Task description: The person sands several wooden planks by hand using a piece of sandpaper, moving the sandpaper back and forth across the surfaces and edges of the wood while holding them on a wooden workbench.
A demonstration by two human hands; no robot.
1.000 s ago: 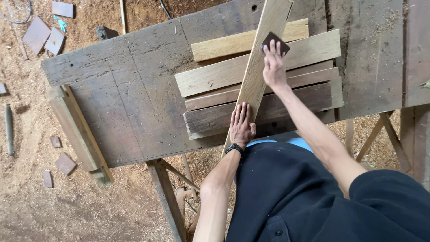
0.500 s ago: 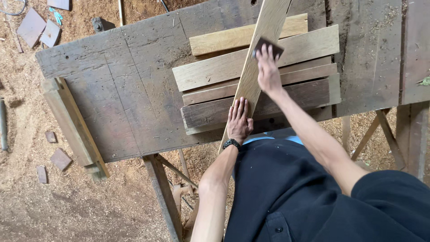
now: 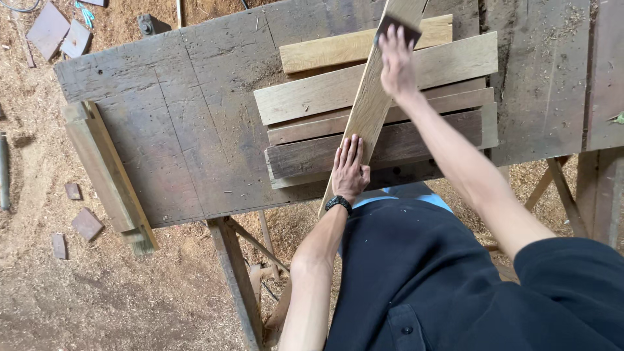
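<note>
on the counter, a grey worn wooden top, i see a stack of boards lying crosswise, and a pale slat laid diagonally over them, its near end sticking out past the counter edge toward my body.

left hand: flat, fingers together and stretched out, palm pressed down on the lower part of the slat where it crosses the darkest board. not gripping, just pinning. black watch on the wrist.

right hand: up near the far end of the slat, fingers spread over a small dark pad, looks like sandpaper or a sanding block. i can't tell how tightly it is held, the hand covers most of it and is a bit blurred.

step in hand, my read: sanding the top face of the slat, with the stroke at its far reach.

next move, as i judge it, calls for drawing the pad along the grain toward the left hand with even pressure, and that hand must hold the slat firm since it sits loose on the stack and could pivot or slide.

floor: sawdust, wood offcuts scattered left.
</note>
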